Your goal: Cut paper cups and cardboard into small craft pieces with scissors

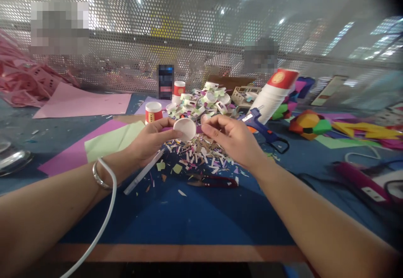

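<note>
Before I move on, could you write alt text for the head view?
A person's left hand holds a round white piece, the right hand close beside it, above a blue table. On it lie paper scraps and red-handled snips, with stacked cups and a blue glue gun at right.

bright glints above, blurry edges

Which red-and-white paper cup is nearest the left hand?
The front cup, just beyond the left hand. The back cup stands farther off; the leaning stack is on the right, beyond the right hand.
</note>
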The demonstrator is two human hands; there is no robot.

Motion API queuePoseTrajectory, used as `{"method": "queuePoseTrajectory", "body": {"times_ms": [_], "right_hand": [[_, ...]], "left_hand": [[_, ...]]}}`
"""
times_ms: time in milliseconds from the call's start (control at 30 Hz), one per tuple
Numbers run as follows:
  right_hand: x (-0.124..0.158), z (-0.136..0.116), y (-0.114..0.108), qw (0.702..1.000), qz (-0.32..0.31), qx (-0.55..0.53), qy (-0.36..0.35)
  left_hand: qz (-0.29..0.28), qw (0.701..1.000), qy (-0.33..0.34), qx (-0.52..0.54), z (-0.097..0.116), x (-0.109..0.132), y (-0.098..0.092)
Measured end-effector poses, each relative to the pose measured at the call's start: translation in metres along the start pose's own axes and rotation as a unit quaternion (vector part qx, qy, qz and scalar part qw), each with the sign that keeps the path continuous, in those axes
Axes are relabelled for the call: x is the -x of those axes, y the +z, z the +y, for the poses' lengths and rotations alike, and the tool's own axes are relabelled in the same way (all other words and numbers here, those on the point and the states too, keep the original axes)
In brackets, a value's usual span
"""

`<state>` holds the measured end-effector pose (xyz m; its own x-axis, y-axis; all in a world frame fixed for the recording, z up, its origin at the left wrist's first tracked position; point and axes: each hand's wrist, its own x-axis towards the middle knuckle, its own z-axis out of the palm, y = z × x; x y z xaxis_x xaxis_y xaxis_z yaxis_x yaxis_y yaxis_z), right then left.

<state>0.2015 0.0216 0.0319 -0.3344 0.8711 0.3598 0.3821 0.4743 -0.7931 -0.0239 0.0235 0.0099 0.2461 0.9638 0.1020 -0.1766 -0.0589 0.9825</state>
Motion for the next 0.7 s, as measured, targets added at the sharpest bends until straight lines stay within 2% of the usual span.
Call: {"method": "queuePoseTrajectory", "body": {"times_ms": [100, 200, 267, 367, 467, 700], "right_hand": [[0.003, 0.0, -0.02, 0.986, 0.081, 0.145, -0.032], [0.007, 0.007, -0.046, 0.949, 0.159, 0.27, -0.023], [0.009, 0.015, -0.063, 0.921, 0.186, 0.343, 0.004], [0.013, 0.026, -0.083, 0.878, 0.19, 0.437, 0.05], [0.014, 0.032, -0.092, 0.846, 0.183, 0.496, 0.073], [0.01, 0.049, -0.091, 0.841, 0.145, 0.497, 0.16]], "left_hand": [[0.042, 0.995, 0.048, -0.074, 0.002, 0.0, -0.002], [0.059, 0.983, 0.091, -0.145, 0.003, 0.002, -0.003], [0.056, 0.982, 0.101, -0.152, 0.003, 0.004, -0.002], [0.034, 0.992, 0.072, -0.098, 0.001, 0.005, 0.002], [0.016, 0.999, 0.03, -0.028, -0.002, 0.006, 0.005], [-0.024, 0.999, 0.028, -0.022, -0.003, 0.007, 0.007]]}}
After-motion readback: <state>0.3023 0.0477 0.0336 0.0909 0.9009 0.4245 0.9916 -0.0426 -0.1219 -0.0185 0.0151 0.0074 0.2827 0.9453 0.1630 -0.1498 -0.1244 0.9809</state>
